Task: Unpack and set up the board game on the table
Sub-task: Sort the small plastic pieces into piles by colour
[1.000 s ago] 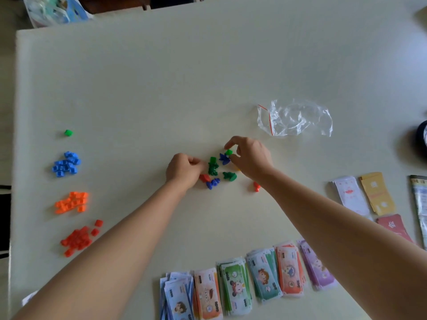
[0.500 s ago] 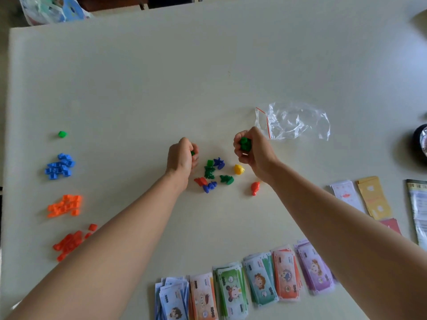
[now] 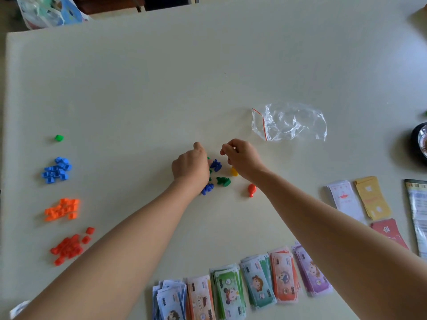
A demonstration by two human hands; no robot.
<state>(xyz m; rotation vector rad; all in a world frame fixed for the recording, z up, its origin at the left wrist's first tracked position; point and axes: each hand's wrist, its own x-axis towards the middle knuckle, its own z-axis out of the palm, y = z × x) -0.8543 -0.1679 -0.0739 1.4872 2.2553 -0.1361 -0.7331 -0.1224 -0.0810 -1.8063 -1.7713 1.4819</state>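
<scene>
The left hand (image 3: pixel 190 167) has come down from its raised fist onto the cluster of animal tokens (image 3: pixel 223 181) at mid-table. Its fingers are curled under, and I cannot tell whether they grip one. The right hand (image 3: pixel 242 160) hovers just right of it with fingertips drawn together. The green piece it showed before is out of sight. Print on the banknotes (image 3: pixel 242 280) along the near edge is too blurred to read. Open table (image 3: pixel 161 88) stretches to the far edge, and the plastic bag (image 3: pixel 288 122) lies far-right of the hands.

Cream table (image 3: pixel 161 77): token piles (image 3: pixel 56 170), banknotes (image 3: pixel 242 287), cards (image 3: pixel 372 197), bag (image 3: pixel 291 122).
</scene>
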